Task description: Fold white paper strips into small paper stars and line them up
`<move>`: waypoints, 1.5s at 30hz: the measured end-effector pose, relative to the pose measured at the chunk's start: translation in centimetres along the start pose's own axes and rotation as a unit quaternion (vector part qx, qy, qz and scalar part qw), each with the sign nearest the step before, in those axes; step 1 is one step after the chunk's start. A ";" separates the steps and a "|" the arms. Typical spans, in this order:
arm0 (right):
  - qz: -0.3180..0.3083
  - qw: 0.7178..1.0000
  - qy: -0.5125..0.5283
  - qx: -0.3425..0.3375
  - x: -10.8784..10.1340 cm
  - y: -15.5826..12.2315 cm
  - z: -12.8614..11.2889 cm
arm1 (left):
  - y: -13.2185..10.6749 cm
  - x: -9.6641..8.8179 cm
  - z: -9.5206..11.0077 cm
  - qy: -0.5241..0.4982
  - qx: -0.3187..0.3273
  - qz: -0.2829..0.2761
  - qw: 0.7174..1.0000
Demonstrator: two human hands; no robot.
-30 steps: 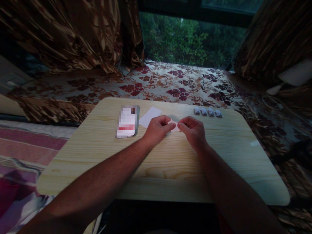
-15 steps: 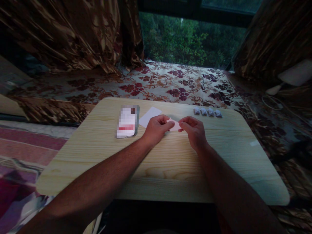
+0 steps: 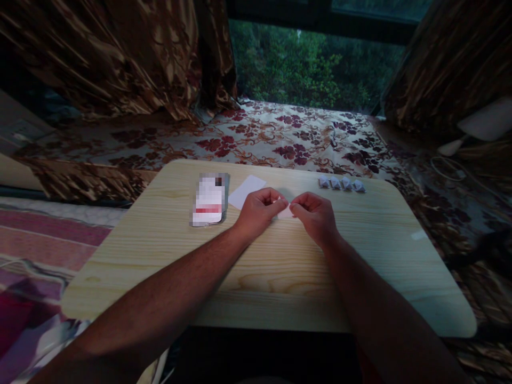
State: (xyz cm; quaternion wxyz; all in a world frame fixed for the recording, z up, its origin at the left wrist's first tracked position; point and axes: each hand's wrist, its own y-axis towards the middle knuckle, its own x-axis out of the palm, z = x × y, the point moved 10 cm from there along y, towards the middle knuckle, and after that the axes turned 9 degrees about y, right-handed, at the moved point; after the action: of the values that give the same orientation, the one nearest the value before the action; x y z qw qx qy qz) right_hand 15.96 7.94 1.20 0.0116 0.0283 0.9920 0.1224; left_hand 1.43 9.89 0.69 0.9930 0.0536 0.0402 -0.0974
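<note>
Over the far half of the pale wooden table (image 3: pixel 272 272), I have both hands close together, with a small white piece of paper (image 3: pixel 285 213) pinched between them. The left hand (image 3: pixel 256 212) grips its left end by thumb and fingers, the right hand (image 3: pixel 317 214) its right end; their fingertips nearly meet (from this far off I can't tell whether they touch, nor how the paper is folded beneath them). Just beyond the left hand lies a flat white sheet (image 3: pixel 246 191), set askew on the tabletop. To the left of that sheet I see a white object with a red band (image 3: pixel 208 200), its details lost under blocky pixels. Near the far edge, beyond the right hand and to its right, four small folded pieces (image 3: pixel 348 184) sit in a tight row. Behind the table spreads a flowered cloth (image 3: pixel 292 136), reaching back to a window (image 3: pixel 288 64) with green foliage outside.
</note>
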 end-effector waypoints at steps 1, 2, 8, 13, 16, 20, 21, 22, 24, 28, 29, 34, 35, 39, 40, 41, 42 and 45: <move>-0.002 1.000 -0.005 0.000 0.0 0.0 0.0 | 0.0 0.0 0.0 0.000 0.000 -0.002 1.000; -0.004 1.000 -0.010 0.000 0.1 -0.1 0.0 | 0.0 0.1 0.0 0.001 0.000 -0.004 1.000; -0.007 0.998 -0.051 -0.026 0.2 -0.3 -1.1 | 0.0 -0.1 -0.1 0.002 0.001 0.002 1.000; -0.016 0.997 -0.060 -0.043 0.4 -0.4 -1.7 | 0.0 -0.1 -0.1 -0.005 0.003 0.004 1.000; -0.016 0.997 -0.058 -0.038 0.3 -0.3 -1.4 | -0.1 0.1 0.0 0.008 0.001 -0.007 1.000; -0.013 0.997 -0.076 -0.031 0.2 -0.3 -1.1 | -0.1 0.3 0.4 0.041 0.007 -0.019 0.999; -0.013 0.996 -0.078 -0.027 0.2 -0.3 -1.0 | -0.1 0.3 0.5 0.048 0.011 -0.019 0.999; -0.014 0.997 -0.079 -0.022 0.2 -0.3 -1.0 | -0.1 0.3 0.6 0.051 0.013 -0.020 0.998; -0.013 0.997 -0.074 -0.011 0.3 -0.3 -0.9 | -0.1 0.1 0.5 0.050 0.013 -0.013 0.999; -0.008 0.999 -0.041 0.005 0.3 -0.2 -0.7 | 0.1 -0.6 0.0 0.055 0.011 0.010 0.998; -0.004 0.999 -0.035 0.007 0.2 -0.2 -0.6 | 0.2 -0.7 -0.1 0.057 0.010 0.015 0.998; -0.006 1.000 -0.028 0.005 0.2 -0.2 -0.4 | 0.2 -0.5 -0.1 0.056 0.007 0.008 0.998; -0.008 0.999 -0.032 0.004 0.2 -0.2 -0.4 | 0.2 -0.4 -0.1 0.057 0.007 0.004 0.998; -0.016 0.998 -0.057 -0.010 0.3 -0.3 -0.7 | 0.0 -0.1 0.2 0.053 0.004 -0.001 0.999; -0.018 0.998 -0.061 -0.015 0.3 -0.3 -0.8 | 0.0 -0.1 0.2 0.052 0.003 -0.002 0.999; -0.022 0.997 -0.065 -0.020 0.4 -0.3 -1.0 | 0.0 0.0 0.1 0.052 0.002 -0.002 0.999; -0.025 0.997 -0.068 -0.025 0.4 -0.4 -1.1 | 0.0 0.0 0.1 0.053 0.001 -0.002 0.999; -0.036 0.996 -0.071 -0.035 0.7 -0.4 -1.3 | 0.0 0.0 -0.1 0.059 0.002 -0.004 0.998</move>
State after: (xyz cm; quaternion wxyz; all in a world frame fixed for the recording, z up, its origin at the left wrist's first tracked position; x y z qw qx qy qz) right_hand 15.23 7.24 2.35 0.0872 0.0012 0.9842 0.1544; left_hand 1.39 9.90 0.63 0.9883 0.0611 0.0990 -0.0981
